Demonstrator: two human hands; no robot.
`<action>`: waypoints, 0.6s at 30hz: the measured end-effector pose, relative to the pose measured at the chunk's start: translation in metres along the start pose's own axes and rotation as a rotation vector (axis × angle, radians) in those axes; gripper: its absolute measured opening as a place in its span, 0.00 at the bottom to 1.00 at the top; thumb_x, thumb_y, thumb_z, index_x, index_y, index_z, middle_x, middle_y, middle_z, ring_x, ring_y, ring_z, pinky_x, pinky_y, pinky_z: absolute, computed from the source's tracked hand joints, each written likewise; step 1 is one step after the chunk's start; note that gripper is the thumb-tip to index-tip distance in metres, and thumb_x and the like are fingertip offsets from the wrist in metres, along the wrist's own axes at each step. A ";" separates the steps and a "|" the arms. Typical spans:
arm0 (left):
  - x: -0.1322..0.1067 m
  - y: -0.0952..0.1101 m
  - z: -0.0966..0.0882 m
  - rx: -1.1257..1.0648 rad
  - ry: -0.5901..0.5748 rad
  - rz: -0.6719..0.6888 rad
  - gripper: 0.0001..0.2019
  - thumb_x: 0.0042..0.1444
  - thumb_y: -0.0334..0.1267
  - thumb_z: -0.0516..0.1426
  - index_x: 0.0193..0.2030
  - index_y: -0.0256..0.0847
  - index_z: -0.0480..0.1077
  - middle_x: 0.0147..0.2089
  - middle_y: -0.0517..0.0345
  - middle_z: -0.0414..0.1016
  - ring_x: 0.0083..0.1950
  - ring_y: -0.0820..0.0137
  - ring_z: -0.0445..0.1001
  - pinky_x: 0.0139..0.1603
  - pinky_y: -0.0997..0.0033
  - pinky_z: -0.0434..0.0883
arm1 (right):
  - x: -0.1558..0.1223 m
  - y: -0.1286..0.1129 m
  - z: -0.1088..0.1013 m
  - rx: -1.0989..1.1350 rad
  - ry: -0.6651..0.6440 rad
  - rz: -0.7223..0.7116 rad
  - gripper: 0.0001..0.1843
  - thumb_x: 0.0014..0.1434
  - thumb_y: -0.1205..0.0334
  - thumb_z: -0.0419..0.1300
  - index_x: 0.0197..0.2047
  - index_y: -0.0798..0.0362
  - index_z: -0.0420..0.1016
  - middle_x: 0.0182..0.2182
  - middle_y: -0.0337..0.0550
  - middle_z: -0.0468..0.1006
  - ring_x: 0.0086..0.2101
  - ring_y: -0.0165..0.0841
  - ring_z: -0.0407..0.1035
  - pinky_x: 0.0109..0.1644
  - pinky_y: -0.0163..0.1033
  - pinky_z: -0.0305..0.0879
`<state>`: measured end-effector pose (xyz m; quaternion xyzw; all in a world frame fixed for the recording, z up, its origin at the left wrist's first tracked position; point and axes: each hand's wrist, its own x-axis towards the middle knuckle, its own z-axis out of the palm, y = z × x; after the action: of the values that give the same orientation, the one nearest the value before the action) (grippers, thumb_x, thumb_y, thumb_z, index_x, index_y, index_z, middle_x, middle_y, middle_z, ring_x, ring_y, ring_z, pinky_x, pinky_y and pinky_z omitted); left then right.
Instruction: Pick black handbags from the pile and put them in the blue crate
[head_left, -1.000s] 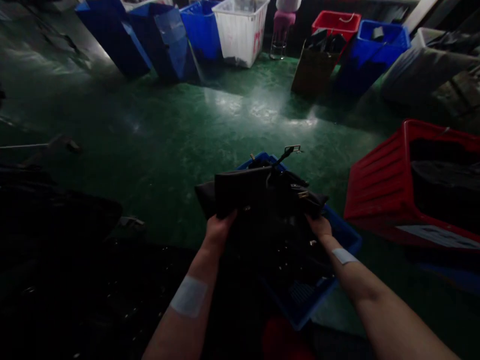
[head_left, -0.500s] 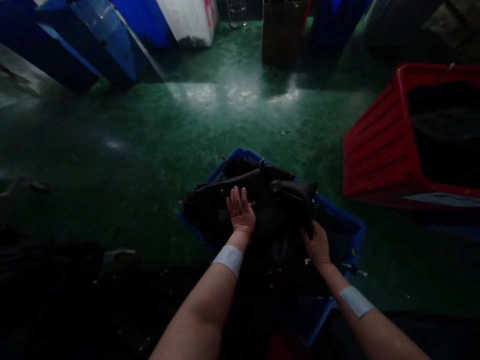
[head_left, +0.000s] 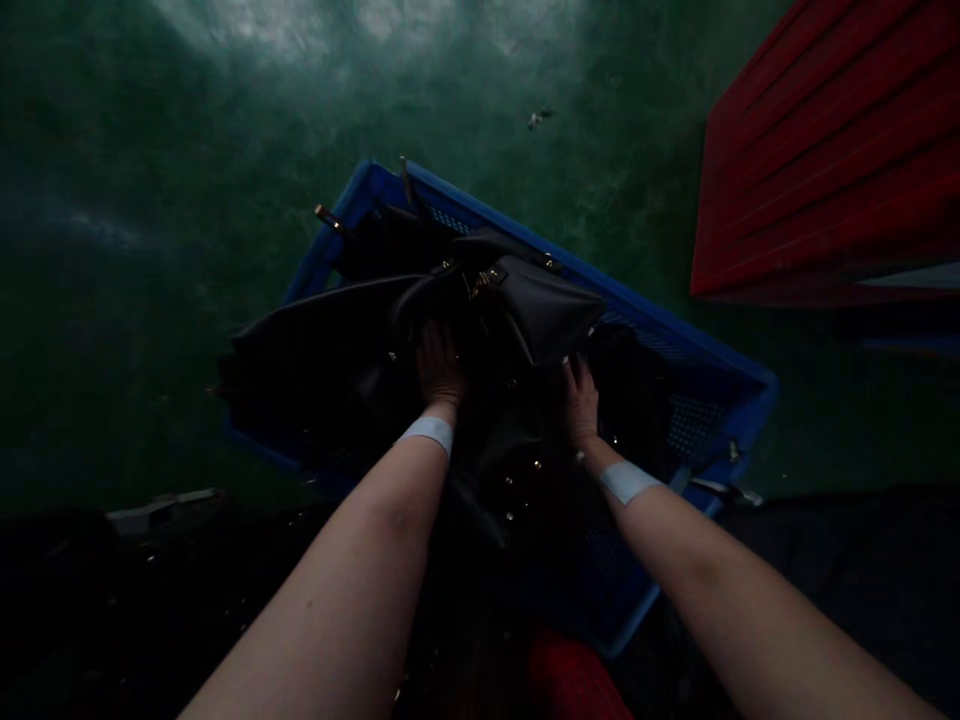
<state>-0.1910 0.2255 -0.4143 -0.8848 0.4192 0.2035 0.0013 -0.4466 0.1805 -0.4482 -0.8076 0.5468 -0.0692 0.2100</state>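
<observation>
A blue plastic crate (head_left: pixel 679 335) lies on the green floor below me, filled with black leather bags with gold fittings. My left hand (head_left: pixel 439 365) reaches into the crate with its fingers curled into the top black bag (head_left: pixel 544 305) near its clasp. My right hand (head_left: pixel 581 400) rests on the dark pile beside that bag's lower right edge, fingers stretched out and together. Both wrists wear pale bands. The light is dim, so the left fingertips are hard to make out.
A red plastic crate (head_left: pixel 817 160) stands at the upper right. A small bit of debris (head_left: pixel 538 118) lies on the green floor beyond the blue crate. Dark material (head_left: pixel 112 600) covers the lower left, and a red object (head_left: pixel 570 680) sits at the bottom centre.
The black bag has gone down from mid-air into the blue crate. My view has tipped steeply downward and closer. My left hand has moved from flat on the bag to curled at its top.
</observation>
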 end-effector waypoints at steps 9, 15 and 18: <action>-0.015 0.005 -0.017 0.075 -0.118 0.093 0.34 0.64 0.29 0.47 0.77 0.30 0.44 0.78 0.45 0.29 0.78 0.61 0.30 0.78 0.56 0.35 | 0.014 0.024 -0.011 0.169 -0.094 -0.067 0.34 0.62 0.70 0.49 0.72 0.57 0.57 0.70 0.56 0.57 0.68 0.43 0.53 0.71 0.54 0.55; -0.072 -0.006 -0.088 0.011 -0.114 0.280 0.31 0.64 0.29 0.46 0.74 0.30 0.53 0.77 0.51 0.42 0.78 0.67 0.41 0.79 0.61 0.38 | 0.007 0.035 -0.107 0.206 -0.385 0.125 0.43 0.56 0.44 0.61 0.71 0.52 0.59 0.62 0.53 0.71 0.59 0.49 0.68 0.64 0.55 0.65; -0.136 -0.029 -0.114 -0.094 0.137 0.345 0.28 0.67 0.37 0.48 0.73 0.33 0.57 0.76 0.53 0.49 0.77 0.68 0.46 0.79 0.60 0.43 | -0.012 0.044 -0.160 0.065 -0.233 0.150 0.46 0.56 0.35 0.56 0.69 0.57 0.64 0.58 0.58 0.73 0.57 0.52 0.69 0.63 0.58 0.64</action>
<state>-0.2055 0.3257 -0.2649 -0.8105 0.5540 0.1595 -0.1035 -0.5437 0.1355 -0.3209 -0.7598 0.5749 0.0233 0.3026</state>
